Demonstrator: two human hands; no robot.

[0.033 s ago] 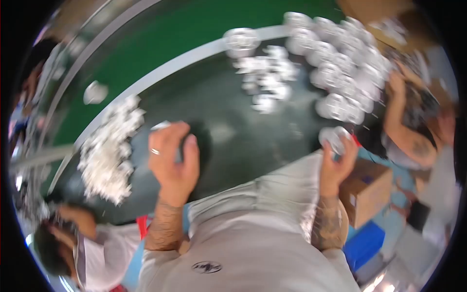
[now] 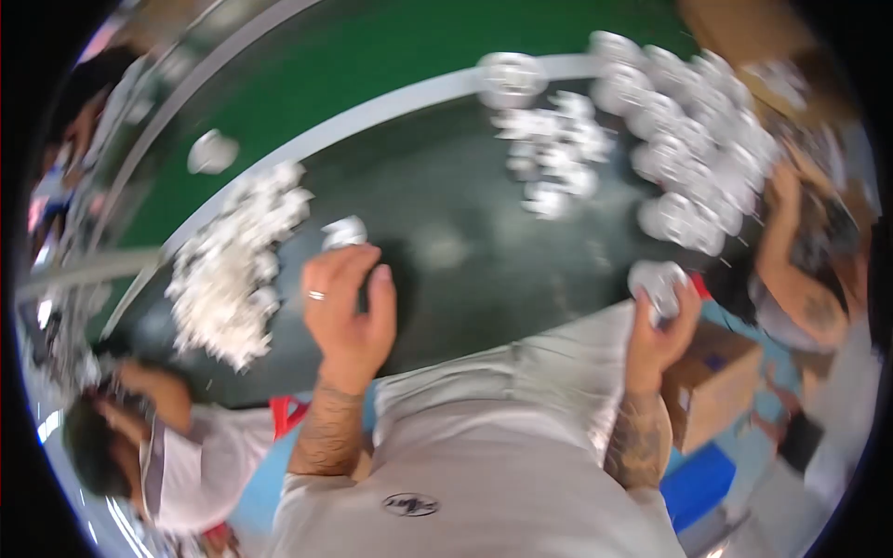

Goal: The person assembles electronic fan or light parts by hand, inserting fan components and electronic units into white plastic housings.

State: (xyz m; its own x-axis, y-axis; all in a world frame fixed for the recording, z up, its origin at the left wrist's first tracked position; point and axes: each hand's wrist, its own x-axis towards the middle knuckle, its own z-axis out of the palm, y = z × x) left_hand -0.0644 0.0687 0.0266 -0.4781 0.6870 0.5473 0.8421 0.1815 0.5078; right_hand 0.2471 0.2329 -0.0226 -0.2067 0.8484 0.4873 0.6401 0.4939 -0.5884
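Observation:
My left hand [image 2: 350, 302], with a ring on one finger, is palm down over the dark table with its thumb apart from the bent fingers. A small white piece [image 2: 344, 232] shows just beyond its fingertips; whether they touch it is unclear. To the left of that hand lies a heap of small white pieces [image 2: 228, 274]. Near the table's front edge on the right, my right hand [image 2: 665, 330] grips a round, clear-whitish part [image 2: 659, 282] between thumb and fingers. Blur hides its details.
Round clear-whitish parts [image 2: 688, 139] crowd the table's right side. Beside them lie a group of white pieces [image 2: 553, 153] and a single round part [image 2: 513, 80]. A green belt [image 2: 400, 56] runs behind a pale rail. Co-workers sit left and right; a cardboard box [image 2: 714, 386] stands lower right.
The whole view has shifted, so the table's contents sit farther right. More of the white piece shows beyond my left fingertips. My right hand still grips the round part.

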